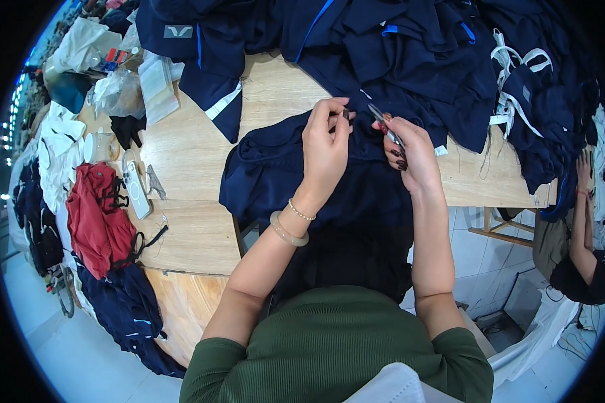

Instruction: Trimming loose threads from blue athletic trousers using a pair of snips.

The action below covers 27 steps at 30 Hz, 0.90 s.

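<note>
My right hand (413, 144) is closed round a small pair of thread snips (378, 114), their metal tip pointing up and to the left. My left hand (326, 141) is raised just left of the snips with its fingers curled and pinched together. Whatever lies between those fingertips is too small to make out. Beneath both hands a navy garment (269, 171) lies bunched on the wooden table (175, 148) and hangs over its near edge. A small white tag (440, 150) shows beside my right wrist.
More navy garments (410, 60) with bright blue trim are heaped at the far side. White straps (517, 87) lie at the far right. On the left are a red bag (101, 218), a phone (137, 190) and clear plastic bags (117, 94). Another person's arm (581, 221) shows at right.
</note>
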### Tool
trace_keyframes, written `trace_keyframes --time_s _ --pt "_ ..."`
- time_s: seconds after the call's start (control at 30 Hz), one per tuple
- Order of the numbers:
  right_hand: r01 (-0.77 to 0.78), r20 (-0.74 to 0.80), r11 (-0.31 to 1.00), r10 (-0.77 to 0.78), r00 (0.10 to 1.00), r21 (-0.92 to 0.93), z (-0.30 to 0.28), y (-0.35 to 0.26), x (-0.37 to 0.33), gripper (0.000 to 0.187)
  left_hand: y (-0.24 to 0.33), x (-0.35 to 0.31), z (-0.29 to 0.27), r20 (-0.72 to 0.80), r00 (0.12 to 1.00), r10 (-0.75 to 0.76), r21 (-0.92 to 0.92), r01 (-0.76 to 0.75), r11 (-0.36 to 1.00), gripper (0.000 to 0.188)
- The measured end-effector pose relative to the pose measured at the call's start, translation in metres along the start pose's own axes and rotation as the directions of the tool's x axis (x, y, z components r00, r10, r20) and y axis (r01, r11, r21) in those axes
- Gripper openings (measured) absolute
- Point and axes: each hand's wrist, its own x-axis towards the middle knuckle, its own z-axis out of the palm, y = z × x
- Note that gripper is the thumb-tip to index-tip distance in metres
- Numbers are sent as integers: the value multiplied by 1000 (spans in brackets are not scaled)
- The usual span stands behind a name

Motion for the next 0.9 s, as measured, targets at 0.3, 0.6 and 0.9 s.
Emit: trace_keyframes --time_s 0.3,0.6,0.9 --pt "427 6 662 -538 843 -617 14 -18 30 30 0 -45 13 217 916 338 579 -399 711 12" --pt "445 5 629 -574 819 -638 12 -7 42 23 -3 18 -11 55 942 330 574 -300 761 17" --pt "419 46 855 -426 904 -307 -8 25 44 16 -19 63 -24 380 901 -209 362 63 930 13"
